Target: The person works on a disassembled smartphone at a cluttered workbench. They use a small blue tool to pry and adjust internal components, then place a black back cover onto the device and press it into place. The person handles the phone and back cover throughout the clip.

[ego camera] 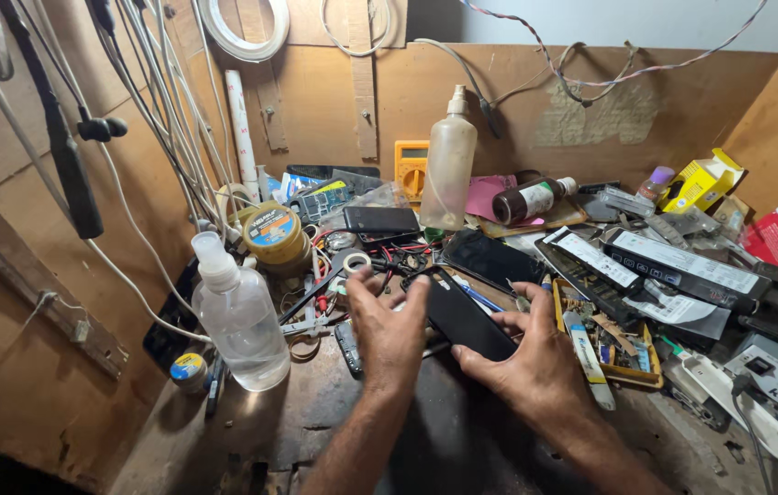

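- The phone [462,316], black and flat, lies tilted in the middle of the bench [334,412], between both hands.
- The left hand [389,325] rests on the phone's left edge, fingers pointing to twelve o'clock, grip pressed flat.
- The right hand [535,362] pinches the phone's lower edge from four o'clock.
- I think it is best to hold it steady and press softly, because glass can crack.
- A clear bottle [240,316] stands at nine o'clock, so elbows should stay in.
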